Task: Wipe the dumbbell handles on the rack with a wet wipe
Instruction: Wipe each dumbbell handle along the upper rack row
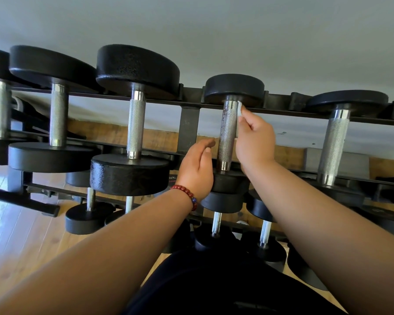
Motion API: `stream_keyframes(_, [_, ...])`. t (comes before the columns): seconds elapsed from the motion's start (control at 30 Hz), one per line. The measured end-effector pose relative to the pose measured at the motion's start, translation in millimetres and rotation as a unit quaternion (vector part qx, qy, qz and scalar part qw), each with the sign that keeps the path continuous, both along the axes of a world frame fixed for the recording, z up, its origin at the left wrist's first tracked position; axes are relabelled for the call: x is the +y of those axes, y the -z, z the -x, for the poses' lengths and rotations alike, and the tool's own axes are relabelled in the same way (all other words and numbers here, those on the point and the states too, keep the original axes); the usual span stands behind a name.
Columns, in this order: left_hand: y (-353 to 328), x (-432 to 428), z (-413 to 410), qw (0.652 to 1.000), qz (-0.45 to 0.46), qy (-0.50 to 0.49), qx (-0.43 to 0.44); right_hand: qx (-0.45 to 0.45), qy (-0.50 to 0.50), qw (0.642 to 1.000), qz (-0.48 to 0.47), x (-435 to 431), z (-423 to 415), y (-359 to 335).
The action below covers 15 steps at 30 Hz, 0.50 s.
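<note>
Black dumbbells with knurled steel handles lie across the top rails of a dark rack [188,123]. My right hand [254,139] pinches a white wet wipe [238,110] and holds it against the right side of one dumbbell handle [226,133], near its far end. That handle looks darker than the others. My left hand [197,165], with a red bead bracelet at the wrist, hovers relaxed just left of the same handle, over the near weight head, not plainly touching it.
Other handles stand to the left [135,126] and right [333,144] on the same tier. Smaller dumbbells [216,221] fill the lower tier in front of my dark-clothed body. A grey wall is behind, wooden floor [21,235] at lower left.
</note>
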State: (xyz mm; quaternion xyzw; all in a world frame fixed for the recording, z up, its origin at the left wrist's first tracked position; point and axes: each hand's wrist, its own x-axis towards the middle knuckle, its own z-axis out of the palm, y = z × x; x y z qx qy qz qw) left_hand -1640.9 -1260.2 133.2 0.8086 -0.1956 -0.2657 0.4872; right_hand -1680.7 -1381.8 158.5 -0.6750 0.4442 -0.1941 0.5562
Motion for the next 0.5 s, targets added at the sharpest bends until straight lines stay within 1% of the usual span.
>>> stream_keyframes(0.13, [0, 0, 0, 1.0, 0.004, -0.004, 0.001, 0.011, -0.064, 0.998, 0.02, 15, 27, -3])
stream_keyframes(0.2, [0, 0, 0, 1.0, 0.002, -0.003, 0.001, 0.01, -0.057, 0.998, 0.008, 14, 26, -4])
stream_keyframes(0.27, [-1, 0, 0, 1.0, -0.001, -0.003, 0.001, 0.008, -0.031, 0.999, -0.024, 8, 17, -5])
stream_keyframes(0.33, [0, -1, 0, 1.0, -0.002, -0.002, -0.002, 0.012, -0.029, 0.999, -0.029, 6, 15, -7])
stream_keyframes(0.5, [3, 0, 1, 1.0, 0.006, -0.01, -0.005, 0.059, -0.118, 0.991, -0.008, 20, 48, -3])
